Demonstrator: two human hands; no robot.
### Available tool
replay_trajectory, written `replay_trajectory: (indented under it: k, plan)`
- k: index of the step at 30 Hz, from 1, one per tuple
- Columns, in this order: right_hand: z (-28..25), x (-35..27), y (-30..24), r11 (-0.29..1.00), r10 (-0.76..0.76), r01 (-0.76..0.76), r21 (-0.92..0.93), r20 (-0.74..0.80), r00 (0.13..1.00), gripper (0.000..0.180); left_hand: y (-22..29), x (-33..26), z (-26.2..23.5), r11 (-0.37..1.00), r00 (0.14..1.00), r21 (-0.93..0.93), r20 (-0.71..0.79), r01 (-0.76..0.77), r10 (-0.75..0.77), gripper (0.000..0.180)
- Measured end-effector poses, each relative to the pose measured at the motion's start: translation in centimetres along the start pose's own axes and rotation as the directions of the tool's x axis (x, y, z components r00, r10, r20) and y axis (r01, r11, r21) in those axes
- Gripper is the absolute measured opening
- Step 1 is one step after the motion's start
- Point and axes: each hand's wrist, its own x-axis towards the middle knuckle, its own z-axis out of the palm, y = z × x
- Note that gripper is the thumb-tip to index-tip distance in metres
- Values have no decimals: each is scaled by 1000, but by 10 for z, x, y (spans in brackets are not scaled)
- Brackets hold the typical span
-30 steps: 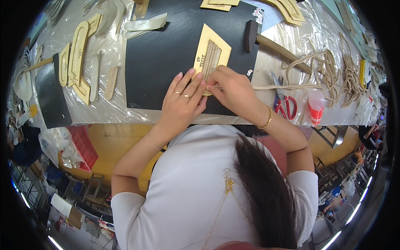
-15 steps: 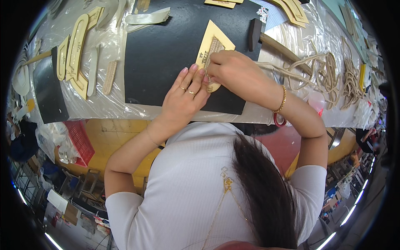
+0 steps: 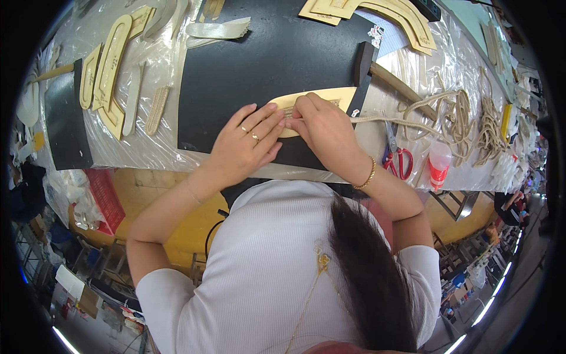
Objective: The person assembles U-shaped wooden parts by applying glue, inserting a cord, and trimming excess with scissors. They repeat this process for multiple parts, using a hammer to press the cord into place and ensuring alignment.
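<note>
On the black mat lies a flat pale-yellow template with a recess, turned lengthwise from left to right. Inside the recess show rows of beige cord, partly covered by my fingers. My left hand rests flat on the template's left part, fingers stretched out. Close beside it, my right hand pinches the beige cord at the rows, thumb and fingers together. From under that hand the cord runs right to a loose tangle. The pinched bit itself is hidden.
A hammer lies at the mat's right edge. Red-handled scissors and a clear-and-red bottle are near my right forearm. Left are more templates and a woven cord piece. Whitish strips lie on the mat's far part.
The template has turned from pointing away from me to lying sideways. My left hand has shifted left, and my right hand has come down nearer me.
</note>
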Motion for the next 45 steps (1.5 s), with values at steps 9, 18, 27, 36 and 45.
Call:
replay_trajectory:
  k: [9,18,27,36,45]
  plan:
    - [-9,-18,17,945,144,-106,311,-103,984,12,15,-8,14,982,996,174,30,74,-80,42]
    - [-9,-13,17,965,154,-133,227,-75,985,12,23,-4,18,982,990,128,12,139,-141,46]
    - [-19,-24,21,964,145,-101,247,-166,976,10,49,13,13,918,963,348,116,191,-244,49]
    - [-15,-27,33,936,226,-174,305,-146,963,10,52,11,44,945,980,261,-26,195,-195,58]
    - [-24,-18,30,972,233,-233,18,-141,962,12,47,22,50,963,990,227,-51,143,-135,54]
